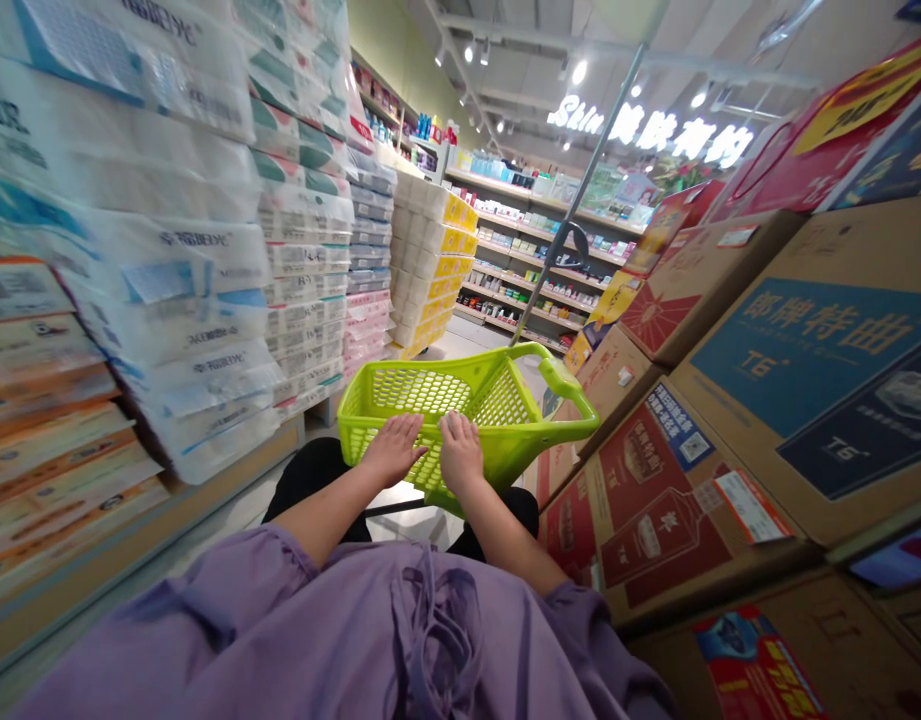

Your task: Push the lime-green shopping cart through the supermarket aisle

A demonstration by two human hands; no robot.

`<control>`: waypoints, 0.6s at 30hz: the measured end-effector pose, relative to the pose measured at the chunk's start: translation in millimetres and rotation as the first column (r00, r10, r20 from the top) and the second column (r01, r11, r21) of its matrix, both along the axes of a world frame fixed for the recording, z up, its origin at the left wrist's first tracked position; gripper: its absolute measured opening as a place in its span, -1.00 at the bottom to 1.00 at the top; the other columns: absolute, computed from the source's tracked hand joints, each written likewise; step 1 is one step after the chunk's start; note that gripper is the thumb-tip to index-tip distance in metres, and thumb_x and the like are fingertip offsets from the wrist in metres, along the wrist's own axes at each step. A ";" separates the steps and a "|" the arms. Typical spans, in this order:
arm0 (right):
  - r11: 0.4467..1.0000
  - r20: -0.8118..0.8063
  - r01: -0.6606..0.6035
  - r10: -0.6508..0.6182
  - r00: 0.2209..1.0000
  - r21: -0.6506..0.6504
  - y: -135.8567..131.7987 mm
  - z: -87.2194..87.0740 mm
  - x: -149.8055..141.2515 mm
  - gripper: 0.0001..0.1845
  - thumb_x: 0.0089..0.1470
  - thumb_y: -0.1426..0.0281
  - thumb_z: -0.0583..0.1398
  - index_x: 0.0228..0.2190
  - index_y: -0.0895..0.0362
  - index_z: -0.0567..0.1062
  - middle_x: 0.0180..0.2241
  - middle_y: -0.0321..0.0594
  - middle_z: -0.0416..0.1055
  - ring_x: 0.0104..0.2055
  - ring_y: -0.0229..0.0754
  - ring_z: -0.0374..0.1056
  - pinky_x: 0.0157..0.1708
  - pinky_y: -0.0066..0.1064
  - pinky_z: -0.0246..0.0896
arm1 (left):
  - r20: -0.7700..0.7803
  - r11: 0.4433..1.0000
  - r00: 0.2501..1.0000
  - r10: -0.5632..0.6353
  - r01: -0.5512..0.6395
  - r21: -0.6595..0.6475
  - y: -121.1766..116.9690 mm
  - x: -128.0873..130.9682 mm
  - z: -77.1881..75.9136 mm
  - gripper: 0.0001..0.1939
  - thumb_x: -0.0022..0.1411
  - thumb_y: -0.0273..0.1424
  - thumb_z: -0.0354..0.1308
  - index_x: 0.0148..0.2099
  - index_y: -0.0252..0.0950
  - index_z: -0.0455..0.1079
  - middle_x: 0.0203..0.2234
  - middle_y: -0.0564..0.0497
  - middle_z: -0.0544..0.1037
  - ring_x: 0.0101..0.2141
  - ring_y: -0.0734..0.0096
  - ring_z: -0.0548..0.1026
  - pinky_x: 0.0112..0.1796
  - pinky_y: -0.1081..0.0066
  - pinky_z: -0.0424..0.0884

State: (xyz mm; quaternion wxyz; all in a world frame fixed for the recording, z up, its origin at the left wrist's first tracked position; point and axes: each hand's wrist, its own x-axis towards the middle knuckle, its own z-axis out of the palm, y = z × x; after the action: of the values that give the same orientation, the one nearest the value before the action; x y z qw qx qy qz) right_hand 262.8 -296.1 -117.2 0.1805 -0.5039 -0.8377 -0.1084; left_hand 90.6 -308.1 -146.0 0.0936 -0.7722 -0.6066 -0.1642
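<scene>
A lime-green plastic shopping basket (497, 455) with lattice sides stands sideways in front of me, its handle (569, 385) pointing right. No goods show in the visible part of its inside. My left hand (392, 448) holds the near rim, its fingers laid over the edge and its thumb on the outer side. Just to the right, my right hand (460, 455) is curled over the same rim, fingertips hidden on the inside. A small gap separates the two hands. Below the basket, a dark bar shows between my knees.
Tall stacks of wrapped tissue packs (205, 250) line the left side on a low platform. Cardboard cartons (805, 350) are piled close on the right. A slanting metal pole (580, 190) rises beyond the basket. Farther back are shelves (535, 250) of small goods.
</scene>
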 end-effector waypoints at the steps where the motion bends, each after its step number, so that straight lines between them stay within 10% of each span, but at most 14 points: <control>1: 0.999 0.035 -0.041 0.042 0.999 -0.034 -2.0 -0.4 -12.2 -0.43 0.16 0.46 0.04 0.21 0.15 0.24 0.29 -0.05 0.07 0.32 0.00 -0.05 0.26 -0.14 -0.21 | -0.001 1.000 1.000 -0.009 0.009 -0.001 0.3 -0.6 -0.2 -0.38 0.38 -0.13 -0.20 0.33 -0.38 0.04 0.26 -0.23 0.21 0.26 0.13 0.12 0.24 0.15 -0.05; 6: 0.991 0.037 -0.104 0.107 0.994 -0.081 -4.1 11.9 -20.4 -0.45 0.15 0.46 0.02 0.18 0.04 0.27 0.24 -0.13 0.17 0.25 -0.06 0.07 0.27 -0.08 -0.29 | -0.030 0.999 0.999 -0.033 0.033 -0.020 -0.6 -7.2 2.5 -0.40 0.38 -0.13 -0.21 0.31 -0.39 0.08 0.23 -0.25 0.25 0.24 0.14 0.16 0.22 0.15 -0.01; 14: 0.957 -0.270 0.196 -0.134 0.953 0.215 10.1 32.5 95.6 -0.65 0.12 0.46 0.04 -0.14 0.04 0.54 -0.02 -0.21 0.46 0.12 -0.03 0.18 0.26 0.00 -0.34 | 0.003 1.000 1.000 -0.015 0.015 -0.007 -1.7 -5.3 3.2 -0.40 0.37 -0.15 -0.17 0.34 -0.33 0.03 0.24 -0.21 0.24 0.24 0.14 0.15 0.21 0.16 -0.01; 18: 0.955 -0.272 0.203 -0.141 0.952 0.216 8.7 17.2 80.0 -0.56 0.11 0.51 0.01 -0.02 0.13 0.49 0.09 -0.05 0.37 0.20 0.01 0.12 0.24 0.01 -0.25 | 0.012 1.000 1.000 -0.002 0.002 -0.010 -0.6 0.1 2.5 -0.39 0.37 -0.14 -0.18 0.35 -0.33 0.02 0.26 -0.21 0.22 0.25 0.13 0.13 0.21 0.14 -0.02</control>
State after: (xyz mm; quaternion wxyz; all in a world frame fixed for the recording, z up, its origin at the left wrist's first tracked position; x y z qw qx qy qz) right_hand 342.8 -287.4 -99.9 0.3356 -0.5596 -0.7408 -0.1595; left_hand 90.7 -308.7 -143.6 0.0860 -0.7722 -0.6073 -0.1660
